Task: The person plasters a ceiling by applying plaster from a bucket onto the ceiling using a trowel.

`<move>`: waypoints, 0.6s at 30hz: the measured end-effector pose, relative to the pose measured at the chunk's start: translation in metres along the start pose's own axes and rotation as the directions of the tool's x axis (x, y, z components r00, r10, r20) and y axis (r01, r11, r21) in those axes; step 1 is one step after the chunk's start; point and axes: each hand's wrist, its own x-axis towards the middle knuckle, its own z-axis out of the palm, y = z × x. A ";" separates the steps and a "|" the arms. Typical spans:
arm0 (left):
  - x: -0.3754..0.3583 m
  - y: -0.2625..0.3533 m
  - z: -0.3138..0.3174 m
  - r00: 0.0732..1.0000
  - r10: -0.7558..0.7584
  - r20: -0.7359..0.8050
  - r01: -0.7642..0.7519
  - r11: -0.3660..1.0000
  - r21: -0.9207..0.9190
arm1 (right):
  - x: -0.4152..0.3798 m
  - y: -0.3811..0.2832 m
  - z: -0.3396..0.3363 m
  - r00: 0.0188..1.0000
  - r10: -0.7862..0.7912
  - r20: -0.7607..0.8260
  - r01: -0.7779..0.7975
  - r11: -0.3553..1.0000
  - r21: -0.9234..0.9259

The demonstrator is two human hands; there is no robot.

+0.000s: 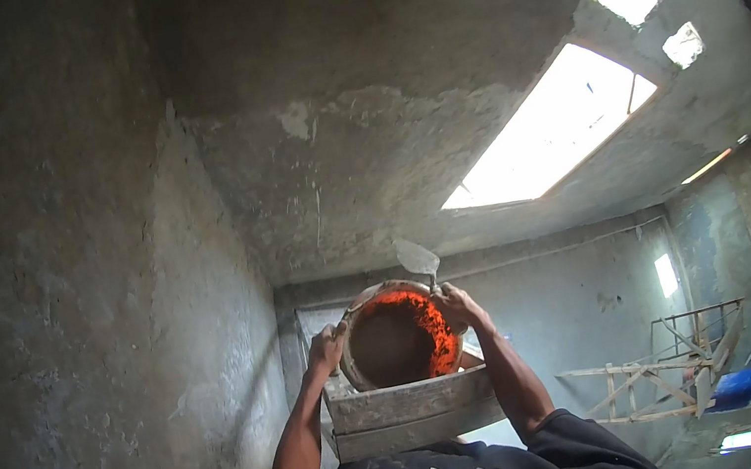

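A round bucket [438,320], its orange inside smeared with grey mortar [389,345], is tilted so that its mouth faces me. My left hand [327,350] is closed round the left side of its rim. On the opposite side my right hand [460,308] grips the rim and also the handle of a trowel [418,257]. The trowel's pale, mortar-coated blade points up beyond the rim. Grey-stained wooden boards [413,401] lie between the bucket and my chest, and the bucket's lower edge overlaps them in this view.
A rough plastered wall [98,313] rises close on the left. Overhead is a grey ceiling [362,156] beside a bright opening [548,129]. To the lower right stand wooden scaffold frames [657,376], near a blue panel or container [744,386].
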 end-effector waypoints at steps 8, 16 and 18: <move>0.005 -0.003 -0.011 0.994 -0.046 0.104 0.036 0.995 0.092 | 0.007 0.014 0.000 0.984 -0.164 -0.072 0.164 0.986 0.005; -0.002 0.034 -0.030 0.963 -0.199 0.183 0.179 0.977 0.116 | -0.043 -0.022 -0.087 0.963 -0.267 -0.036 0.263 0.960 -0.094; -0.015 0.031 -0.025 0.958 -0.258 0.127 0.244 0.963 0.112 | -0.049 -0.004 -0.089 0.945 -0.329 0.001 0.324 0.931 -0.167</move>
